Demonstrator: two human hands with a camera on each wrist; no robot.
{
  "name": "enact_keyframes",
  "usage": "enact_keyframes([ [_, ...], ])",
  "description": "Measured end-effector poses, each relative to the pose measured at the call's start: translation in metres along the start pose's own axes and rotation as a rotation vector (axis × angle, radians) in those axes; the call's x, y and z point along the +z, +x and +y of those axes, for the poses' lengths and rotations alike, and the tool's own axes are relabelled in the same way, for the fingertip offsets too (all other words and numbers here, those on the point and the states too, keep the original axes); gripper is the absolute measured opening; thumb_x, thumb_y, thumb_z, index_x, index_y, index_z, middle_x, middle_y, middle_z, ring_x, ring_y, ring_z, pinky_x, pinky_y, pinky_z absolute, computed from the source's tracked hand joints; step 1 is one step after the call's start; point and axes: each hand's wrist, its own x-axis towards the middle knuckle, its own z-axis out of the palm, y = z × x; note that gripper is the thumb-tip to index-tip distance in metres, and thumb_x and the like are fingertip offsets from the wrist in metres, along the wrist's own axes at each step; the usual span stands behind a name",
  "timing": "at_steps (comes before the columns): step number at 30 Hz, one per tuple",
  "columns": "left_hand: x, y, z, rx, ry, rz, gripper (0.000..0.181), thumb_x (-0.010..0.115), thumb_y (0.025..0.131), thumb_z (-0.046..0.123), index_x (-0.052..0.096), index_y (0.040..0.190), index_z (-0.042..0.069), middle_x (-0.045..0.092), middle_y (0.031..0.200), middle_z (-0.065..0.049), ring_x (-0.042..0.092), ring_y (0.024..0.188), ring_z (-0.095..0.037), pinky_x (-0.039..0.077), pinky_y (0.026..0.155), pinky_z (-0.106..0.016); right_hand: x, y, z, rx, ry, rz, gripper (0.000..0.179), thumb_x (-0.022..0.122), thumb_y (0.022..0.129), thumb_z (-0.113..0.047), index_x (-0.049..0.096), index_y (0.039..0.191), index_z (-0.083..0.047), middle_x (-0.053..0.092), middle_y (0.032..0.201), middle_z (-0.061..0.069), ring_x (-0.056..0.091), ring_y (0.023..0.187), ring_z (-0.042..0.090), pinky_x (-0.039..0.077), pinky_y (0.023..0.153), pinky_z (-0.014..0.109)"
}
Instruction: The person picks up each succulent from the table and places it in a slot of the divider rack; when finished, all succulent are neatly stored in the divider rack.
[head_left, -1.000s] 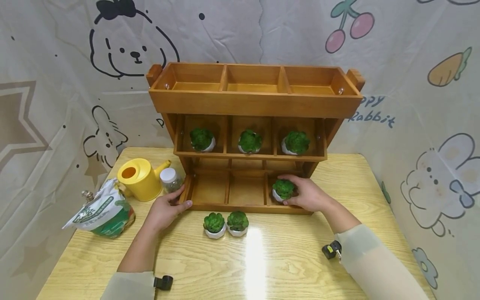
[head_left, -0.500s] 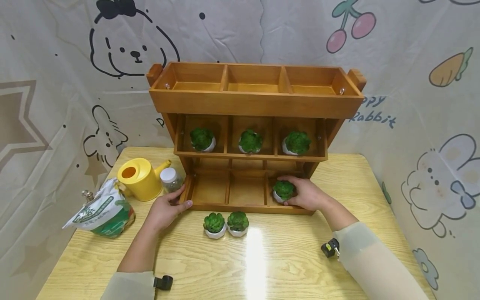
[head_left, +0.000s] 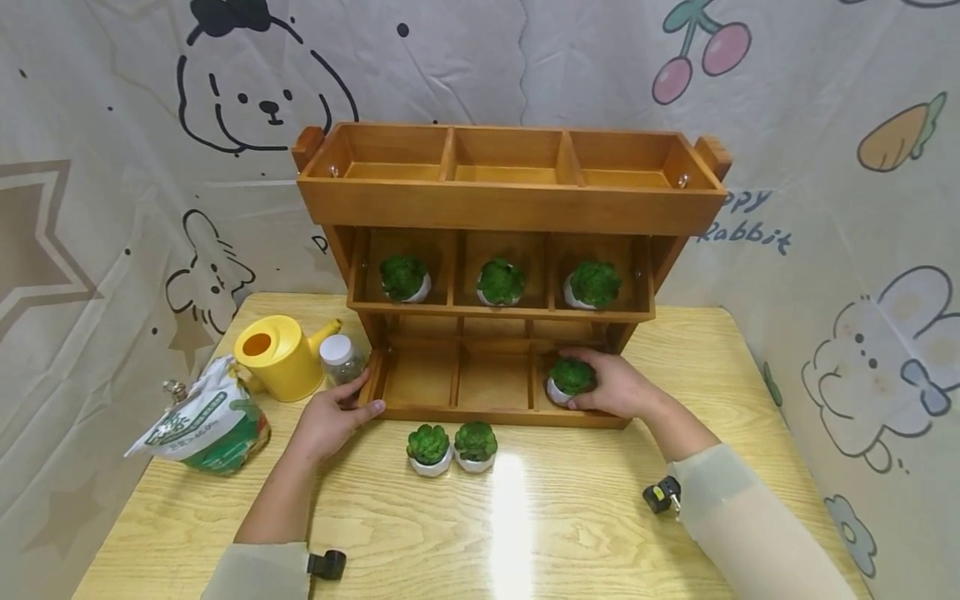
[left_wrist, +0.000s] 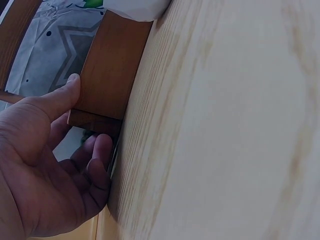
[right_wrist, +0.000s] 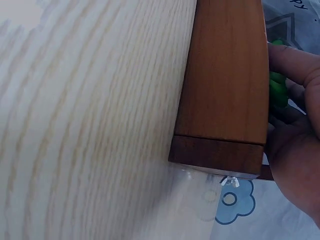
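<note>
A three-tier wooden plant stand (head_left: pixel 510 207) stands on the table, each tier split into three compartments. My right hand (head_left: pixel 613 385) holds a small potted succulent (head_left: pixel 572 377) in the right compartment of the bottom tier. In the right wrist view the tier's front board (right_wrist: pixel 227 75) hides most of that plant. At the bottom tier's left front corner, my left hand (head_left: pixel 333 421) grips the wood, thumb on the front and fingers curled round the side (left_wrist: pixel 95 121). Two more potted succulents, a left one (head_left: pixel 429 450) and a right one (head_left: pixel 476 447), sit side by side before the stand.
Along the middle tier stand three potted succulents, including a central one (head_left: pixel 500 283). A yellow watering can (head_left: pixel 288 358), a white-lidded clear jar (head_left: pixel 341 360) and a clipped green-and-white bag (head_left: pixel 206 425) stand left of the stand. A printed cloth (head_left: pixel 480 67) hangs behind.
The succulent in my right hand has shifted slightly to the right within its compartment. My left hand stays at the stand's corner.
</note>
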Motion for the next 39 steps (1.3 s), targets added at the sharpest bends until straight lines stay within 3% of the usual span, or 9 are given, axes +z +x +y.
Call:
enact_keyframes([
  [20,0.000,0.001,-0.002,0.027,-0.006,0.004,0.078,0.077,0.092,0.051,0.047,0.157,0.022,0.050,0.152,-0.024,0.054,0.134,-0.041,0.044,0.109,-0.055,-0.007,-0.003,-0.024,-0.048,0.039,0.050,0.077,0.088,0.081,-0.014,0.054,0.148,0.000,0.057,0.148,0.016,0.056,0.134,0.036,0.047,0.107,0.052],
  [27,0.000,0.001,-0.002,0.039,-0.002,0.013,0.081,0.078,0.090,0.054,0.048,0.157,0.019,0.049,0.154,-0.022,0.056,0.133,-0.039,0.047,0.107,-0.052,-0.009,-0.004,-0.035,-0.039,0.079,0.047,0.075,0.087,0.083,-0.012,0.052,0.149,0.000,0.056,0.150,0.015,0.056,0.134,0.037,0.047,0.108,0.050],
  [39,0.000,-0.001,-0.001,0.046,0.004,0.012,0.077,0.077,0.092,0.050,0.048,0.157,0.020,0.049,0.153,-0.024,0.054,0.135,-0.041,0.045,0.109,-0.053,-0.002,-0.003,-0.052,-0.115,0.133,0.018,0.075,0.087,0.084,-0.011,0.052,0.149,0.000,0.055,0.151,0.014,0.053,0.138,0.035,0.044,0.112,0.046],
])
